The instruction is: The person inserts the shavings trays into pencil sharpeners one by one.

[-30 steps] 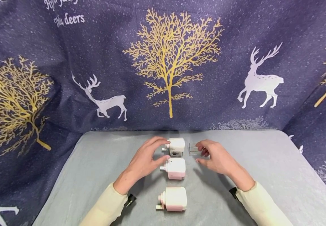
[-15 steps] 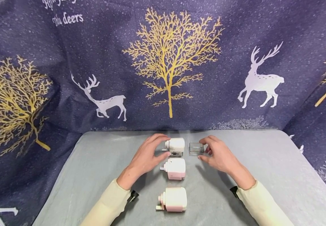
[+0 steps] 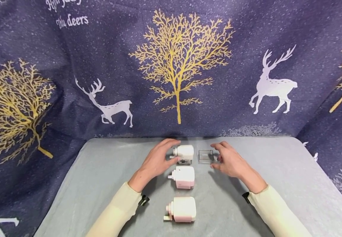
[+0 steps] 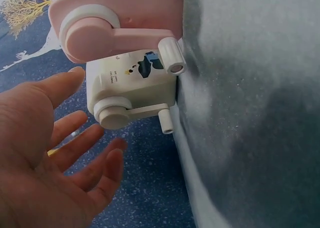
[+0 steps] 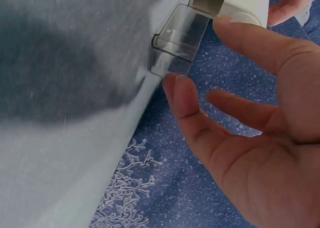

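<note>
A white hand-crank pencil sharpener [image 3: 185,152] with a dark printed picture stands farthest back on the grey table. My left hand [image 3: 156,161] is spread at its crank side, thumb and fingers apart with nothing between them. In the left wrist view the sharpener's crank [image 4: 145,111] points toward the table. To the right of the sharpener lies its clear shavings drawer [image 3: 206,156], pulled out; the right wrist view shows the dark slot [image 5: 209,0] in the body. My right hand [image 3: 231,161] is beside the drawer, its relaxed fingers close to the end but holding nothing.
Two pink-and-white crank sharpeners stand in a line nearer me, a middle one [image 3: 184,177] and a front one [image 3: 184,209], with handles facing left. A dark blue cloth [image 3: 218,108] with deer and trees hangs behind the table [image 3: 106,184].
The right hand has drawn back slightly right, so the drawer shows whole. The left hand has moved a little up and right around the far sharpener. The sharpeners have stayed put.
</note>
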Action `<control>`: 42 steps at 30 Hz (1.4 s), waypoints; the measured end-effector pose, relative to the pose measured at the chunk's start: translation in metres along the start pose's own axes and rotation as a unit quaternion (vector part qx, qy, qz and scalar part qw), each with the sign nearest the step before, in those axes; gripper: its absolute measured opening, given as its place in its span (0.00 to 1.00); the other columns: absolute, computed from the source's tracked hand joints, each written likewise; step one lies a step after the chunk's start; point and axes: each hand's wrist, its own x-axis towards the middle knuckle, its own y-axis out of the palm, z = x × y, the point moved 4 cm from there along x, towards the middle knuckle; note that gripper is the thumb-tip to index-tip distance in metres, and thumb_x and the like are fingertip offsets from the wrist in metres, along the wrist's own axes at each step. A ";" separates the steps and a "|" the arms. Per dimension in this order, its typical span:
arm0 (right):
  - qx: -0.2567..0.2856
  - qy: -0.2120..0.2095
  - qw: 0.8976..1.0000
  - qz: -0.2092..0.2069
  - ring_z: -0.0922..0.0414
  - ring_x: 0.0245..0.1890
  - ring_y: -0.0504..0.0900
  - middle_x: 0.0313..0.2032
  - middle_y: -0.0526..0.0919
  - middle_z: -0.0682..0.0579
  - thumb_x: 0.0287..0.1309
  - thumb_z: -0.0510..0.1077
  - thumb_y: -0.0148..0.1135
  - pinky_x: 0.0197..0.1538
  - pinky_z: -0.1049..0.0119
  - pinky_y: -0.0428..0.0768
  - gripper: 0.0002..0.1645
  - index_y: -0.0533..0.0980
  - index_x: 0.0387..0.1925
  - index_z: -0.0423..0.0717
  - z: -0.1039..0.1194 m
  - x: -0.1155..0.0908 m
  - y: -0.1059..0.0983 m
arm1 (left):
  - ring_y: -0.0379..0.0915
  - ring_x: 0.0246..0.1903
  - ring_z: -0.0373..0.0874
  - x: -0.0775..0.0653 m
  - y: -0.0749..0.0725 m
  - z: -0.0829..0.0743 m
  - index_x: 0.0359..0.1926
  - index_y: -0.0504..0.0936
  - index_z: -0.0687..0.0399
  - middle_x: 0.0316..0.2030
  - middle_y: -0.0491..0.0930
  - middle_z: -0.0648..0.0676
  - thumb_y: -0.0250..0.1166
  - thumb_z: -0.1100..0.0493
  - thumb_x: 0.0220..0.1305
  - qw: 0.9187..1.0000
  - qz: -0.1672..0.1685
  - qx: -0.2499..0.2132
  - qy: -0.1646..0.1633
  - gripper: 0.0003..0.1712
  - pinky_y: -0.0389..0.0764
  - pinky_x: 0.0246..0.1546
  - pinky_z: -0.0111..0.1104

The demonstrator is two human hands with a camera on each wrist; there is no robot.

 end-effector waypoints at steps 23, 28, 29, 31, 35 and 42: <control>-0.012 -0.016 1.000 0.021 0.57 0.33 0.77 0.43 0.77 0.42 0.43 0.38 0.75 0.43 0.57 0.80 0.39 0.71 0.59 0.33 -0.005 0.008 0.016 | 0.70 0.56 0.39 0.009 0.010 0.006 0.65 0.76 0.47 0.59 0.74 0.44 0.65 0.46 0.64 0.999 0.041 0.024 -0.024 0.29 0.74 0.56 0.38; -0.012 -0.021 1.000 0.019 0.57 0.32 0.75 0.38 0.77 0.45 0.43 0.35 0.73 0.40 0.58 0.79 0.33 0.74 0.54 0.34 -0.008 0.010 0.018 | 0.72 0.53 0.39 0.010 0.008 0.005 0.66 0.75 0.45 0.59 0.75 0.44 0.65 0.46 0.64 0.998 0.048 0.023 -0.028 0.29 0.75 0.55 0.38; -0.012 -0.021 1.000 0.019 0.57 0.32 0.75 0.37 0.77 0.46 0.43 0.35 0.73 0.40 0.58 0.79 0.32 0.74 0.54 0.34 -0.008 0.010 0.018 | 0.72 0.53 0.38 0.010 0.008 0.005 0.66 0.75 0.44 0.58 0.75 0.43 0.65 0.46 0.64 0.998 0.049 0.023 -0.027 0.29 0.75 0.54 0.37; -0.011 -0.021 1.000 0.020 0.57 0.32 0.76 0.36 0.77 0.46 0.44 0.34 0.72 0.40 0.58 0.79 0.30 0.75 0.53 0.35 -0.008 0.011 0.019 | 0.72 0.52 0.37 0.010 0.007 0.005 0.66 0.75 0.43 0.58 0.75 0.43 0.65 0.46 0.65 0.998 0.049 0.024 -0.025 0.29 0.75 0.54 0.36; -0.008 -0.022 1.000 0.019 0.55 0.34 0.76 0.35 0.78 0.47 0.43 0.34 0.72 0.41 0.57 0.80 0.29 0.75 0.51 0.35 -0.008 0.012 0.020 | 0.72 0.51 0.36 0.010 0.008 0.006 0.66 0.75 0.43 0.58 0.75 0.43 0.65 0.47 0.65 0.998 0.050 0.026 -0.026 0.29 0.75 0.53 0.35; 0.007 -0.017 0.999 0.028 0.53 0.36 0.77 0.35 0.80 0.47 0.43 0.34 0.72 0.44 0.54 0.80 0.29 0.75 0.51 0.36 -0.006 0.013 0.020 | 0.74 0.46 0.34 0.010 0.007 0.005 0.65 0.75 0.42 0.58 0.76 0.43 0.66 0.48 0.64 0.998 0.047 0.021 -0.023 0.28 0.76 0.50 0.33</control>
